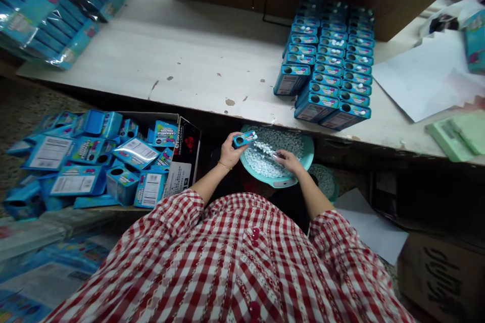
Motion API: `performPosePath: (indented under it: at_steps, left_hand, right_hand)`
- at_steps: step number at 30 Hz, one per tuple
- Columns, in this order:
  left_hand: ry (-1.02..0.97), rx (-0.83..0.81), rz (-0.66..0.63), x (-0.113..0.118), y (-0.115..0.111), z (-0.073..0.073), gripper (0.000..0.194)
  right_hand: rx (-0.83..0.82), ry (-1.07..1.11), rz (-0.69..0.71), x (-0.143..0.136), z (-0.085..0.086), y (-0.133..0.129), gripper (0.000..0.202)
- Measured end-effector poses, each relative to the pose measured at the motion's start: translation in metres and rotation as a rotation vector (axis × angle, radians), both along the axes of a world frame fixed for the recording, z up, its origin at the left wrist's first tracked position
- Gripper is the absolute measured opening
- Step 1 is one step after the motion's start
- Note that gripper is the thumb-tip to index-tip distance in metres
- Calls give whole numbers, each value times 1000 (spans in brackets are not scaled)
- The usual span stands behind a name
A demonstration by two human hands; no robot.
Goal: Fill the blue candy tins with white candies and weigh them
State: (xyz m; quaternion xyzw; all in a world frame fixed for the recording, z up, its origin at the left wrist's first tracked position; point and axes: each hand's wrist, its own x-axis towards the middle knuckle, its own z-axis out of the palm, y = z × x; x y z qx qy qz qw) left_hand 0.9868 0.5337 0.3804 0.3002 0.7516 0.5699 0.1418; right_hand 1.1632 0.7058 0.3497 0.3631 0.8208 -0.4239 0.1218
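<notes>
My left hand (229, 153) grips a small blue candy box (240, 140) above the left rim of a turquoise basin (308, 154). Small pale candies (288, 141) fill the basin. In my right hand (290, 162) is a scoop (273, 154), its handle pinched between the fingers. A heap of candies covers most of the scoop, so its shape is hard to make out. Its loaded end points toward the box's top, where a few candies show at the opening.
Rows of upright blue boxes (326, 70) stand on the white table (197, 60). At left, a carton (187, 156) overflows with loose blue boxes (87, 156). Wrapped packs (49, 15) lie at the far left, papers (413, 75) at right. A second basin (326, 181) sits lower right.
</notes>
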Motion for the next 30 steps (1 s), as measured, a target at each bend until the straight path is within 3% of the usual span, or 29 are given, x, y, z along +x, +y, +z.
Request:
performPosePath:
  at_steps: [3, 7, 10, 13, 17, 21, 24, 27, 30]
  left_hand:
    - [4, -3, -6, 0, 3, 0, 38]
    - [44, -54, -71, 8, 13, -1, 36]
    - [100, -117, -123, 17, 22, -1, 38]
    - [164, -158, -159, 25, 28, 2, 38]
    - [230, -197, -212, 30, 31, 4, 39]
    - [249, -173, -220, 29, 29, 1, 39]
    - [235, -86, -194, 26, 23, 8, 38]
    - [236, 12, -175, 23, 17, 34, 34]
    - [216, 110, -154, 15, 27, 68, 36]
  right_hand:
    - [-99, 125, -31, 12, 25, 9, 43]
    - [-147, 298, 12, 15, 77, 14, 41]
    - [100, 184, 164, 5, 119, 9, 34]
    - [402, -89, 308, -11, 156, -6, 35]
    - [617, -308, 441, -31, 186, -30, 35]
    - [701, -325, 504, -34, 202, -41, 33]
    - [712, -254, 430, -17, 208, -33, 34]
    - [661, -83, 235, 18, 198, -13, 37]
    - [509, 125, 17, 58, 169, 4, 37]
